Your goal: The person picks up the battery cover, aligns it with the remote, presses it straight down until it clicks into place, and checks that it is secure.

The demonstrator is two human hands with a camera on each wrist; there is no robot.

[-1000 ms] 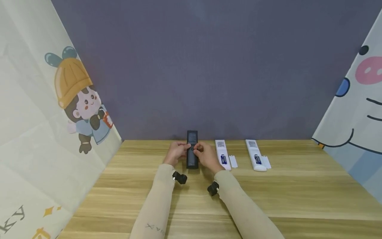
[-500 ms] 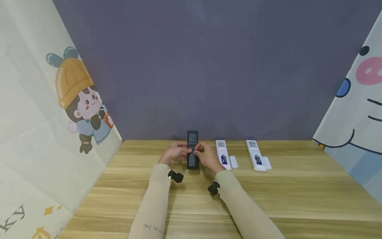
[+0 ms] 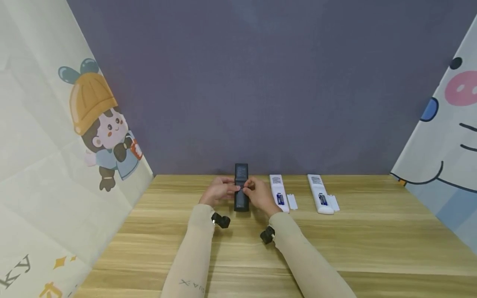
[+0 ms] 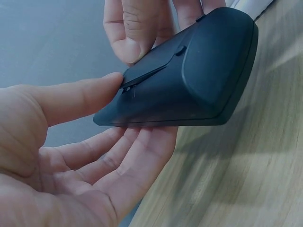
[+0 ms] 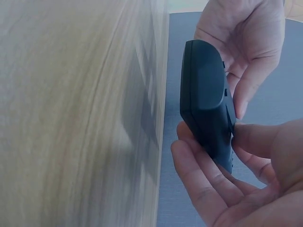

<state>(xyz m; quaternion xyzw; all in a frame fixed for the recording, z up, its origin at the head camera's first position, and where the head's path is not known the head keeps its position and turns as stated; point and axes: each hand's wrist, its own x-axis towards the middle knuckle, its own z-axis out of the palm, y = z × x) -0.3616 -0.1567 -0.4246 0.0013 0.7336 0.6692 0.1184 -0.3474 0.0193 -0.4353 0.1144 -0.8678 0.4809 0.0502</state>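
A black remote control (image 3: 241, 203) is held up between both hands with its back side facing up. My left hand (image 3: 217, 192) grips it from the left, fingers underneath and thumb at the battery cover's edge. In the left wrist view, that battery cover (image 4: 158, 57) sits slightly raised along its near edge, with a thin gap below it. On the other side my right hand (image 3: 259, 196) holds the remote, its thumb also at the cover's end. Whether batteries lie inside is hidden.
To the right, a white remote (image 3: 276, 183) lies back up with blue batteries (image 3: 280, 200) showing and a loose white cover (image 3: 292, 202) beside it. Farther right lies another white remote (image 3: 316, 184), also with exposed batteries (image 3: 322, 200), next to its cover (image 3: 334, 203). A grey panel (image 3: 238, 103) stands behind the table.
My left thumb has slid down the remote to the battery cover's edge, and the left wrist has shifted slightly left. The right hand keeps nearly the same place.
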